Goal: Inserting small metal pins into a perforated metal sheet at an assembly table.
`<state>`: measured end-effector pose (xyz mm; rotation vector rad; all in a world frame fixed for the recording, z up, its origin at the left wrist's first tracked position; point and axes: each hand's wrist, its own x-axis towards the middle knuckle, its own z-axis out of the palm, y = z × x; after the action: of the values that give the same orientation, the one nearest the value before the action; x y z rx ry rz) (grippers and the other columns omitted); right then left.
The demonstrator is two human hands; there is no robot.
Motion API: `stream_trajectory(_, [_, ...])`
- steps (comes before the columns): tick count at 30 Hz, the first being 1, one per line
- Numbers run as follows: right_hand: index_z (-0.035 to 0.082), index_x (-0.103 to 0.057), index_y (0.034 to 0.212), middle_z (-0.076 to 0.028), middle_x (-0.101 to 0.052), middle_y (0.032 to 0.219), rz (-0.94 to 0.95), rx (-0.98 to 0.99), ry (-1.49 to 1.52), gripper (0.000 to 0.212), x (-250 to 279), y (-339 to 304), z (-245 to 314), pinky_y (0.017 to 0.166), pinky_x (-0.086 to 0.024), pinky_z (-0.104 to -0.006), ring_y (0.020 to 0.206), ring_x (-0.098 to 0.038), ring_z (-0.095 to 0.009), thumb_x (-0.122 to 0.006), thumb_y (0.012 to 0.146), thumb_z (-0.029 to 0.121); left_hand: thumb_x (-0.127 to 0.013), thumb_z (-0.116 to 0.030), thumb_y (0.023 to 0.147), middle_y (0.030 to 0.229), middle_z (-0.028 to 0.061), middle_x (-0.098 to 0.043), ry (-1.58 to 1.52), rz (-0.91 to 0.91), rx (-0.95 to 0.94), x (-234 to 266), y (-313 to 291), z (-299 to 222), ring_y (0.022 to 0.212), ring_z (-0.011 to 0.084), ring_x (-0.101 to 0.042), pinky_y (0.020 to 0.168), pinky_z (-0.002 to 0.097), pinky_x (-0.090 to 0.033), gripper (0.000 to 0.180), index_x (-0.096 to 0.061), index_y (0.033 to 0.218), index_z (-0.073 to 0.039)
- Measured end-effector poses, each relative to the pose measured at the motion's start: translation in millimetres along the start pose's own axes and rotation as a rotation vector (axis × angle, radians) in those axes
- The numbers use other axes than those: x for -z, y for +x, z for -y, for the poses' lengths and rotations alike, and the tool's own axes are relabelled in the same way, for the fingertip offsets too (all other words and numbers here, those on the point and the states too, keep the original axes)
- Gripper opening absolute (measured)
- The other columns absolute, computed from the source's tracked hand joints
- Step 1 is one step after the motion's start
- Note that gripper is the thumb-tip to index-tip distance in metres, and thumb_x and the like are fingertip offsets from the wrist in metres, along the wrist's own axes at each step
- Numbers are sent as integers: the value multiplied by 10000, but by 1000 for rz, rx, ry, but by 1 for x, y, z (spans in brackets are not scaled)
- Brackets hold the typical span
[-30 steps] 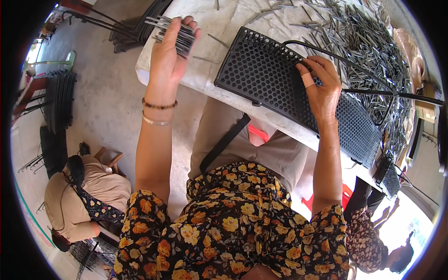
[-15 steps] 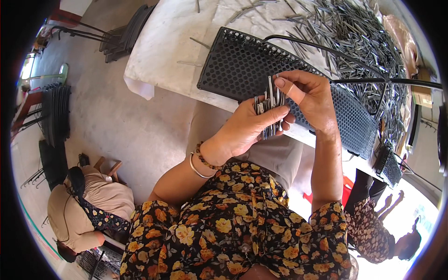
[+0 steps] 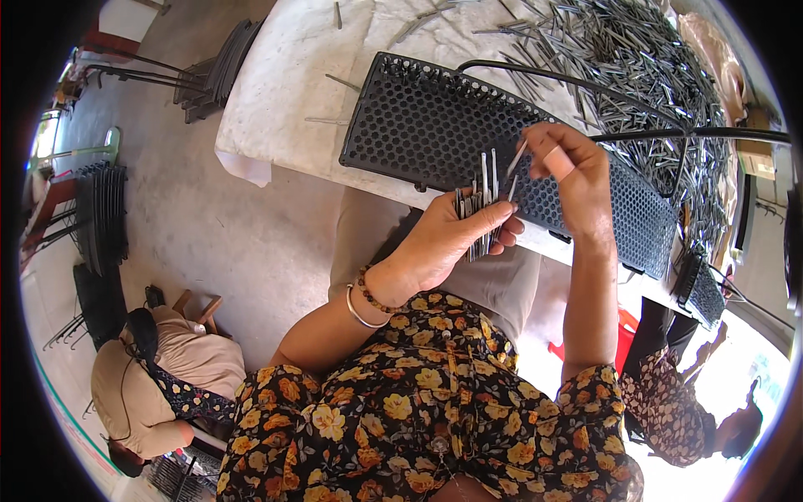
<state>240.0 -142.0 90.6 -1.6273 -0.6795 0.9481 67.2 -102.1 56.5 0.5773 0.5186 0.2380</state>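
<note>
- Grey, flat metal strips [image 3: 481,205], long axes near-to-far, stood in our left hand [image 3: 435,243], fingers gripping them.
- Our right hand [image 3: 581,186] pinched one strip [image 3: 518,157], slanting far-right, over the black perforated panel [image 3: 418,121].

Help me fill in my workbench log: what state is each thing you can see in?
Left hand, closed around a bundle of thin metal strips
Right hand, pinching a thin metal strip
Bandage, wrapped on the right hand
White table cover, wrinkled
Black perforated panel, resting on the cover
Heap of metal strips, loose, jumbled
Black panels at far left, stacked closely
Beaded bracelet, worn
</note>
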Motion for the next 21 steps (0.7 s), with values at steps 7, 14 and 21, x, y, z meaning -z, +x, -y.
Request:
stream_trajectory(7, [-8, -679, 951, -27, -660, 758, -354, 569, -389, 163, -15, 33, -26, 553, -436, -204, 607, -548, -52, -688, 833, 104, -583, -200, 927, 871, 77, -648, 6, 72, 70, 2, -3, 13, 744, 139, -587, 654, 277, -476, 223, -611, 1039, -10])
stream_trajectory(14, [30, -690, 894, -71, -662, 858, -327, 663, -567, 123, -16, 32, -30, 559, -461, -256, 607, -582, -152, -706, 778, 66, -597, -171, 914, 879, 92, -652, 9, 60, 92, 10, -4, 17, 743, 153, -593, 675, 282, -482, 219, -599, 1038, 9])
stream_trajectory(21, [30, -689, 911, -66, -638, 903, -281, 890, -871, 151, -12, 33, -31, 581, -483, -297, 680, -590, -205, -703, 765, 63, -597, -151, 910, 885, 96, -650, -15, 54, 100, 17, 1, 20, 757, 163, -606, 698, 286, -491, 192, -590, 1019, 7])
